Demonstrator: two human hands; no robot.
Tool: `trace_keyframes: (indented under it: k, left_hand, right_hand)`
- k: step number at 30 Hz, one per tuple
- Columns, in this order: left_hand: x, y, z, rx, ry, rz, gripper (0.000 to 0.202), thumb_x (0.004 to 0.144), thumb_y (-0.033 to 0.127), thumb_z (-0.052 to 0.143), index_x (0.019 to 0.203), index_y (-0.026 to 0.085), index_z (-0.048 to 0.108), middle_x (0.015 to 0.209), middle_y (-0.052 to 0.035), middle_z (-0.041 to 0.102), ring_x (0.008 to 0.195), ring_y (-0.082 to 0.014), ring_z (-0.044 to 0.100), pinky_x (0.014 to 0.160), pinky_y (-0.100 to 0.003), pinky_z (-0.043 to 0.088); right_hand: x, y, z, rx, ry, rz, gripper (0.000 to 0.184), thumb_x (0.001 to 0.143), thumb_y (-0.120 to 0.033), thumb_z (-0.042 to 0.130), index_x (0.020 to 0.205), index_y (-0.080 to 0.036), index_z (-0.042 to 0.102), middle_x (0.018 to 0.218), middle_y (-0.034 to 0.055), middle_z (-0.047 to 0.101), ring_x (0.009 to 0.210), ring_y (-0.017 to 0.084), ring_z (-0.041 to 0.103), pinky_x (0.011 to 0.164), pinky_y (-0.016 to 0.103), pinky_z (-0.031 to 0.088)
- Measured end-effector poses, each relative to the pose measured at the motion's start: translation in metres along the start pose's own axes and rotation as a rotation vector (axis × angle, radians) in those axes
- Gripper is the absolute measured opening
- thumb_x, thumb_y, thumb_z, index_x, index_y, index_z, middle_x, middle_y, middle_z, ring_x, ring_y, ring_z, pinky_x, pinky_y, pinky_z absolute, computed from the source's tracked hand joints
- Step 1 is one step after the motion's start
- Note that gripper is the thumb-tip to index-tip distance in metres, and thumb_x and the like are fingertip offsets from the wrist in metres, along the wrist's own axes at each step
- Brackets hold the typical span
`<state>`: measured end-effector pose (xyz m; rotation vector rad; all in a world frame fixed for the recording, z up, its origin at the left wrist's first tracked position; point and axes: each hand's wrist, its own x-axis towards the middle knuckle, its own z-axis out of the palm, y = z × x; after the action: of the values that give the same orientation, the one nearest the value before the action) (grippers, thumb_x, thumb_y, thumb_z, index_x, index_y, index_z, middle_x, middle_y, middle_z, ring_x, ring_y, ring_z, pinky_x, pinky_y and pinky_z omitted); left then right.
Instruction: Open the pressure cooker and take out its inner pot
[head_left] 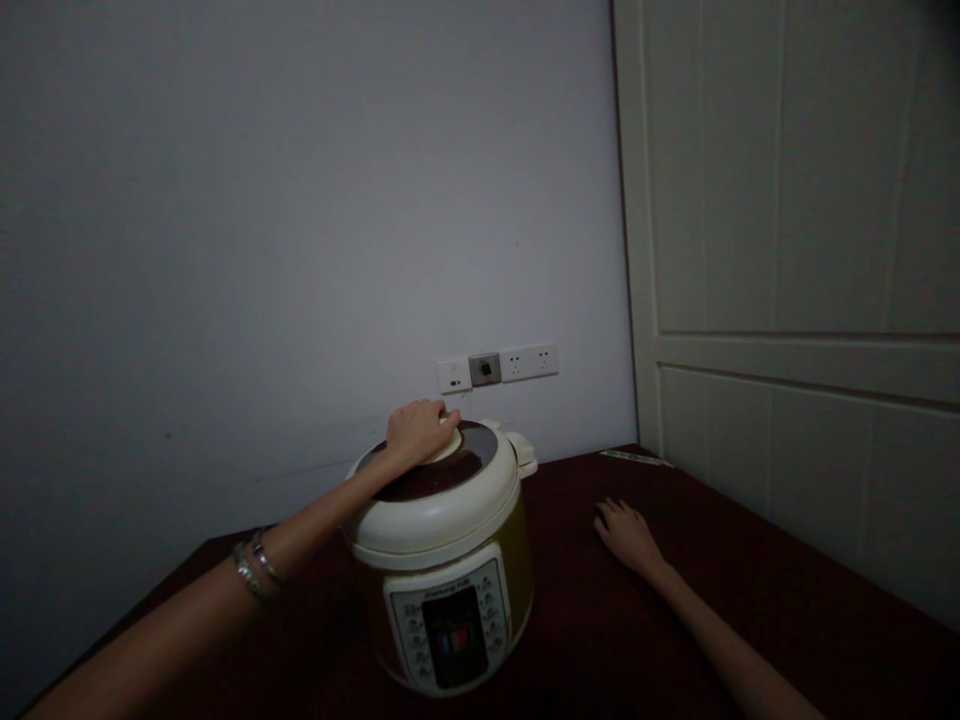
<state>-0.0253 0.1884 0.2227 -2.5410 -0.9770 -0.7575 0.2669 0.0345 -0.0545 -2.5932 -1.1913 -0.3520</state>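
Observation:
An electric pressure cooker (439,530) with a cream lid rim and a front panel of buttons stands upright on the dark red tabletop (577,640). On top of its lid, my left hand (420,430) is closed around the cream lid handle (448,448), most of which the hand hides. The lid appears seated on the body. To the right of the cooker, my right hand (628,537) rests on the tabletop, apart from the cooker, fingers stretched out and holding nothing.
Behind the cooker, wall sockets (529,363) and a switch plate (485,368) are set in the pale wall (300,220). A white panelled door (787,250) borders the table on the right. A thin printed strip (636,458) lies near the back right corner.

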Motion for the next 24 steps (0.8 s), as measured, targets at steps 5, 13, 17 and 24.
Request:
trace_keyframes:
  k: [5, 13, 17, 24]
  left_hand:
    - [-0.0009, -0.0005, -0.0002, 0.005, -0.010, -0.007, 0.046, 0.086, 0.047, 0.033, 0.087, 0.019, 0.069, 0.090, -0.0108, 0.070, 0.084, -0.0242, 0.064, 0.072, -0.034, 0.044]
    - [-0.0015, -0.0041, 0.0015, -0.005, 0.003, 0.020, 0.047, 0.086, 0.046, 0.032, 0.085, 0.018, 0.069, 0.089, -0.0109, 0.070, 0.083, -0.0242, 0.063, 0.069, -0.032, 0.043]
    - [-0.0020, -0.0039, -0.0002, -0.029, -0.008, 0.022, 0.047, 0.086, 0.048, 0.032, 0.087, 0.018, 0.069, 0.093, -0.0109, 0.070, 0.085, -0.0237, 0.063, 0.072, -0.032, 0.043]
    - [-0.0009, -0.0065, 0.0008, -0.036, -0.018, 0.041, 0.048, 0.087, 0.048, 0.031, 0.086, 0.018, 0.069, 0.092, -0.0099, 0.070, 0.083, -0.0220, 0.063, 0.070, -0.031, 0.042]
  right_hand:
    - [-0.0009, 0.0001, -0.0002, 0.001, 0.000, 0.001, 0.046, 0.090, -0.028, 0.034, 0.125, -0.010, 0.056, 0.135, 0.0145, 0.049, 0.127, 0.032, 0.041, 0.104, 0.045, 0.030]
    - [-0.0001, 0.0007, 0.0007, 0.005, 0.002, 0.004, 0.045, 0.090, -0.028, 0.035, 0.125, -0.011, 0.056, 0.134, 0.0139, 0.051, 0.128, 0.032, 0.041, 0.103, 0.044, 0.031]
    - [-0.0003, 0.0005, -0.0006, 0.002, 0.002, -0.008, 0.044, 0.090, -0.028, 0.036, 0.125, -0.011, 0.056, 0.133, 0.0140, 0.051, 0.127, 0.031, 0.041, 0.103, 0.044, 0.031]
    - [-0.0011, 0.0004, -0.0006, 0.002, 0.005, -0.005, 0.044, 0.090, -0.027, 0.036, 0.126, -0.010, 0.055, 0.134, 0.0155, 0.050, 0.127, 0.032, 0.042, 0.103, 0.045, 0.031]
